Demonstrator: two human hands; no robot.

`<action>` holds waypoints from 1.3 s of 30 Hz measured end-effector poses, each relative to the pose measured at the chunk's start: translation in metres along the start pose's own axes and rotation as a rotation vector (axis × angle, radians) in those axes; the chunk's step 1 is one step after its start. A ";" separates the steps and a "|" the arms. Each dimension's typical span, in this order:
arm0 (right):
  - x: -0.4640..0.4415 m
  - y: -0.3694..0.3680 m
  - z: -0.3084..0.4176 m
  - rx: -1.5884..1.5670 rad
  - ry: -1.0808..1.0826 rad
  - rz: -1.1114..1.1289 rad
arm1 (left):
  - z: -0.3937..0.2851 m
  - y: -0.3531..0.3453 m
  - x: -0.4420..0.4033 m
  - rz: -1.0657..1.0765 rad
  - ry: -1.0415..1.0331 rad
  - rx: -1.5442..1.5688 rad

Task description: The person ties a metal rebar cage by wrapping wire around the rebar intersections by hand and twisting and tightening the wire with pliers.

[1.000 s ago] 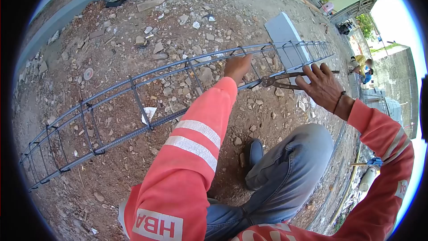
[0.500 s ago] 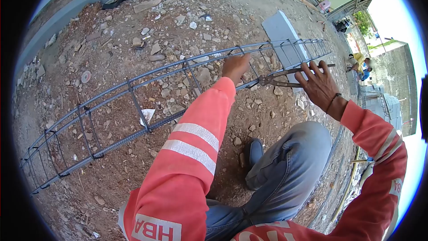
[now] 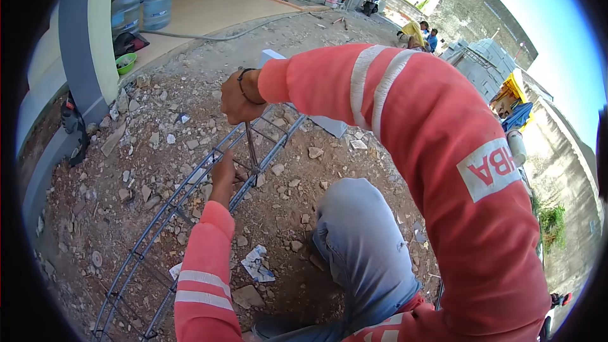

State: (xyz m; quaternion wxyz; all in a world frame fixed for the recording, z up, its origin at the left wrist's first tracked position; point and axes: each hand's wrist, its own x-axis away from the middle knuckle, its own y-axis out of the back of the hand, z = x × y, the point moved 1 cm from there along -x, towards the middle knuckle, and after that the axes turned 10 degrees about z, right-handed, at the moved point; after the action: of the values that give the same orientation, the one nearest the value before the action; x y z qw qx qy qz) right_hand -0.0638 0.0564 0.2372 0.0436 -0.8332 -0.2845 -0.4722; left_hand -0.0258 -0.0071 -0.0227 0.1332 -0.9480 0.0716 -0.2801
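1. Stony ground [image 3: 152, 180] spreads beneath the rebar cage [image 3: 135, 254], which slants across the view.
2. The right hand [image 3: 242, 97] is wrapped round the pincers [image 3: 251, 142], their head down at the cage's nearer side.
3. The left hand [image 3: 223, 170] is at the opposite side; its grip I cannot tell.
4. Apparently, 1 joint is being worked; the next squeeze calls for steadiness.

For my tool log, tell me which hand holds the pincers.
The right hand, with the dark wristband: it grips the pincers. The left hand, no band showing, is at the rebar cage instead.
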 end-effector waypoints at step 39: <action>0.090 -0.079 0.186 -2.565 -0.008 0.210 | -0.022 -0.006 0.028 0.033 -0.097 -0.020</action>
State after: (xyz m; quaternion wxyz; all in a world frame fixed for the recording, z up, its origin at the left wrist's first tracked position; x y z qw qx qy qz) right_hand 0.0725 0.2243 0.1926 -0.7489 -0.2988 0.4371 -0.3986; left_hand -0.0142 -0.0115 0.0111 0.1317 -0.9605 0.0832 -0.2308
